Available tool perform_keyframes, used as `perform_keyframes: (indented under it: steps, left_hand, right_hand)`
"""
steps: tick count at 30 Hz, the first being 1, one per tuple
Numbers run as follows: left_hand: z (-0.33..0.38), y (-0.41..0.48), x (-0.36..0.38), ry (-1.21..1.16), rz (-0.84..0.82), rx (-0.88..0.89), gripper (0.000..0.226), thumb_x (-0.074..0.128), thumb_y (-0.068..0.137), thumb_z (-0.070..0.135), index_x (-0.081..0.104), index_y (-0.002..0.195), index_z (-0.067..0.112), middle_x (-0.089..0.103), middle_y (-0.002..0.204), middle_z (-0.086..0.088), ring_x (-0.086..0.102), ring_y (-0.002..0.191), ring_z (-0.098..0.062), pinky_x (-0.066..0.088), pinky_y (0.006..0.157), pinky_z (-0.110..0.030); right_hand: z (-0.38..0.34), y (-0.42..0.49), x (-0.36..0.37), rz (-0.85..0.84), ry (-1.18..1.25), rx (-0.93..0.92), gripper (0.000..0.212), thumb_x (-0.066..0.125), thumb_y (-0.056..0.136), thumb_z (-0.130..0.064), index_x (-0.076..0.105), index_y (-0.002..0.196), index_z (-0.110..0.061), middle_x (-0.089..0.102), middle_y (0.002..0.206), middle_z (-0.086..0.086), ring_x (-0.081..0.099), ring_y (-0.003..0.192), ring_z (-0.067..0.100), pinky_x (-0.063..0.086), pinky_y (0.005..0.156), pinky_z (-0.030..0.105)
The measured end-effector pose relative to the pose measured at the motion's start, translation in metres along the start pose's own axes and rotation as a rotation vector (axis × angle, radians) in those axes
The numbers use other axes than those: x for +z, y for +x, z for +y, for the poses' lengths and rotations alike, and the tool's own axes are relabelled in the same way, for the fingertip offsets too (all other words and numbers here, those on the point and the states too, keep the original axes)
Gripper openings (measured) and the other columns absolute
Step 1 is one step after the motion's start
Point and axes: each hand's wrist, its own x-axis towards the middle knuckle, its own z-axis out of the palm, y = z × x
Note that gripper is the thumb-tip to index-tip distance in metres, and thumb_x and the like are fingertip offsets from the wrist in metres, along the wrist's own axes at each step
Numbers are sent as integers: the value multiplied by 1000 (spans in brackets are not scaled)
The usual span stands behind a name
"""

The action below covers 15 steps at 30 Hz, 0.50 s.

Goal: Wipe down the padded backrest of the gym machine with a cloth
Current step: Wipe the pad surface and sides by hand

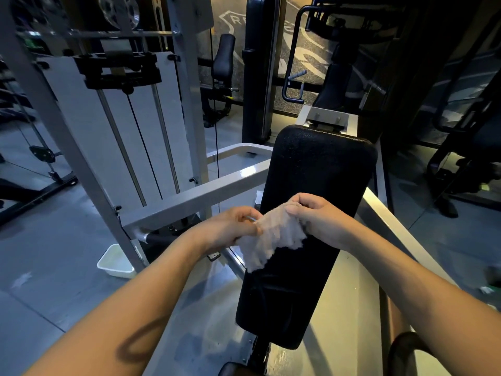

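A long black padded backrest (pixel 311 169) runs from the middle of the view down toward me. A pale ribbed cloth (pixel 271 238) hangs just above its middle, stretched between both hands. My left hand (pixel 230 226) pinches the cloth's left edge with curled fingers. My right hand (pixel 317 215) grips its upper right corner. The cloth's lower end droops over the pad's left side.
A white machine frame bar (pixel 195 199) crosses to the left of the pad, with the weight-stack guard (pixel 108 126) and cable behind it. A small white tub (pixel 115 260) sits on the grey floor at left. Dark gym machines (pixel 336 71) stand beyond and to the right.
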Motion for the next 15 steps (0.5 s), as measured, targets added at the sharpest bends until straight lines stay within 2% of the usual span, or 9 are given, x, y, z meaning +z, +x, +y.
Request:
perform_keyframes:
  steps: [2, 4, 6, 8, 11, 13, 15]
  left_hand:
    - [2, 2, 6, 59, -89, -13, 26, 69, 88, 37, 73, 110, 24, 76, 106, -7, 70, 93, -21, 50, 80, -34]
    - [4, 3, 11, 3, -109, 25, 26, 65, 98, 31, 72, 109, 9, 76, 100, -10, 72, 89, -19, 53, 78, -30]
    - [7, 0, 14, -112, -61, 52, 21, 63, 101, 24, 74, 106, 6, 77, 97, -8, 73, 86, -16, 53, 75, -25]
    - [4, 0, 13, -187, 0, 80, 23, 63, 101, 24, 75, 112, 8, 78, 106, -10, 74, 98, -20, 54, 82, -25]
    - [0, 2, 10, -195, 113, 96, 25, 63, 101, 29, 77, 114, 13, 77, 109, -11, 72, 97, -19, 54, 82, -26]
    - [-3, 3, 10, -212, 139, 99, 26, 60, 103, 28, 76, 113, 10, 77, 108, -14, 72, 95, -20, 55, 80, -26]
    - [-5, 3, 7, -213, 171, 82, 23, 62, 103, 26, 75, 105, 8, 77, 101, -10, 72, 92, -17, 55, 77, -23]
  right_hand:
    - [-3, 0, 2, -11, -47, -3, 20, 67, 98, -29, 64, 106, -11, 68, 93, 6, 60, 82, 24, 48, 77, 38]
    - [1, 3, 6, 32, -92, 45, 22, 71, 95, -28, 63, 115, -23, 74, 101, 3, 69, 85, 20, 55, 79, 36]
    - [9, 6, 12, 159, -178, 102, 27, 74, 93, -32, 58, 114, -27, 72, 102, 4, 70, 81, 16, 58, 74, 34]
    - [19, 8, 18, 269, -260, 103, 21, 68, 96, -39, 58, 107, -26, 69, 100, 1, 70, 82, 17, 59, 76, 37]
    - [24, 4, 25, 168, -174, 40, 27, 57, 99, -52, 66, 104, -27, 71, 104, -5, 69, 102, 14, 57, 92, 35]
    - [23, 3, 33, 73, -239, -18, 20, 65, 95, -49, 67, 100, -29, 71, 95, -10, 67, 92, 6, 54, 85, 24]
    - [24, 8, 39, 61, -309, -54, 16, 74, 91, -41, 65, 92, -27, 67, 85, -11, 63, 82, 3, 51, 78, 22]
